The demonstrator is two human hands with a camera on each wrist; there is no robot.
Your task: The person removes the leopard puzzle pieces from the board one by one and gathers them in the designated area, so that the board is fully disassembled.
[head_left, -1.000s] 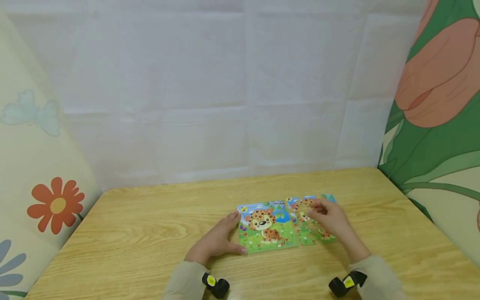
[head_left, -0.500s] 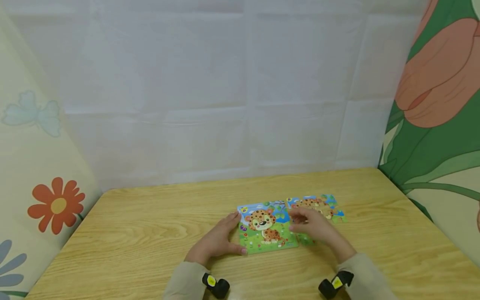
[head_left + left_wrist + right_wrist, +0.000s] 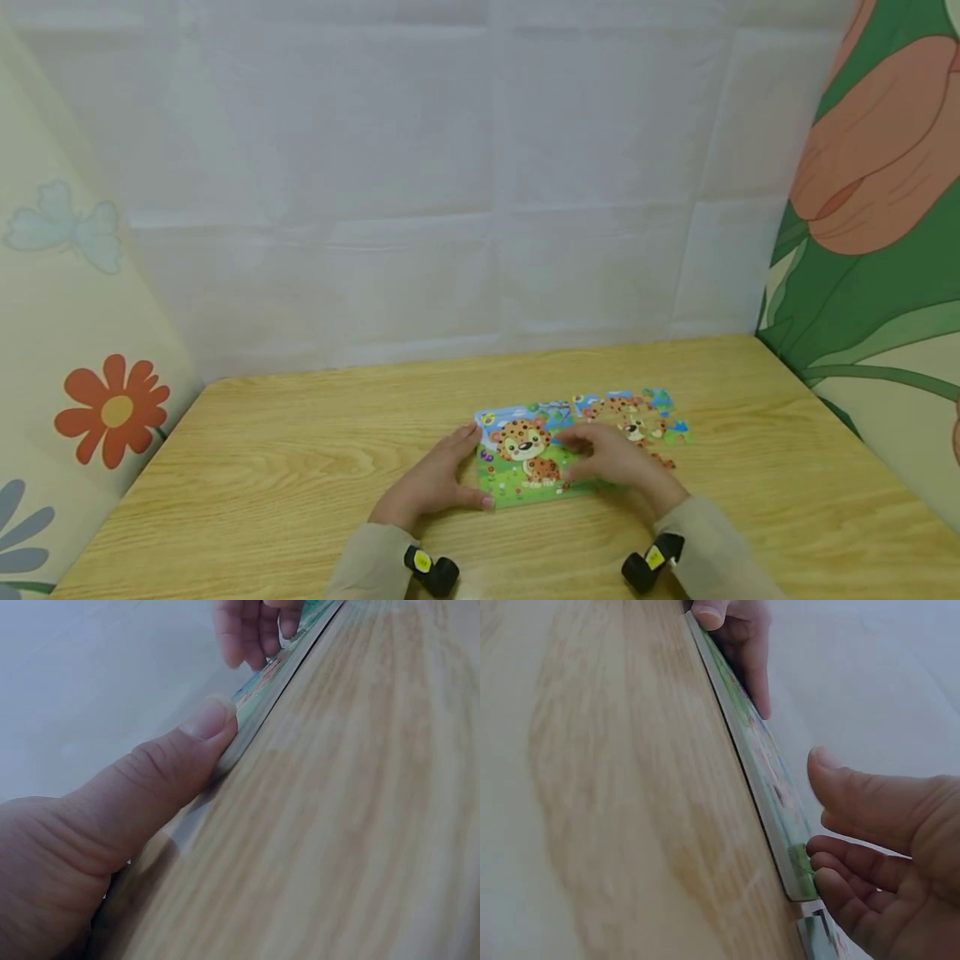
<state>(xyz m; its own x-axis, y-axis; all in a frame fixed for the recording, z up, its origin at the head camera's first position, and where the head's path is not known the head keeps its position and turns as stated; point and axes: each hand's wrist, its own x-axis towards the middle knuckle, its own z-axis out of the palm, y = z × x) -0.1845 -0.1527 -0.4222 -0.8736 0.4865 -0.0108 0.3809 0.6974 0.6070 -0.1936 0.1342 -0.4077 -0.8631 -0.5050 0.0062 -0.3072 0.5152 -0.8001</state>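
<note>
A square puzzle board (image 3: 521,450) printed with a cartoon leopard cub on grass lies flat on the table. My left hand (image 3: 435,475) rests against its left side, fingers straight toward the far corner and thumb (image 3: 206,724) on the near corner. Over the board's right edge is my right hand (image 3: 611,458), thumb raised apart from loosely bent fingers. In the right wrist view its lower fingertips touch a green corner (image 3: 802,870) of the board; nothing shows between thumb and fingers. A second leopard picture made of puzzle pieces (image 3: 626,408) lies right of the board, partly hidden by the right hand.
The wood-grain table (image 3: 315,467) reaches back to a white cloth (image 3: 375,183). Side panels with a red flower (image 3: 115,412) on the left and a large tulip (image 3: 877,150) on the right flank it. A black wrist camera (image 3: 652,562) sits on each sleeve.
My right hand has moved left, from over the loose pieces to the board's right edge, uncovering pieces at the right. My left hand and the board have stayed in place.
</note>
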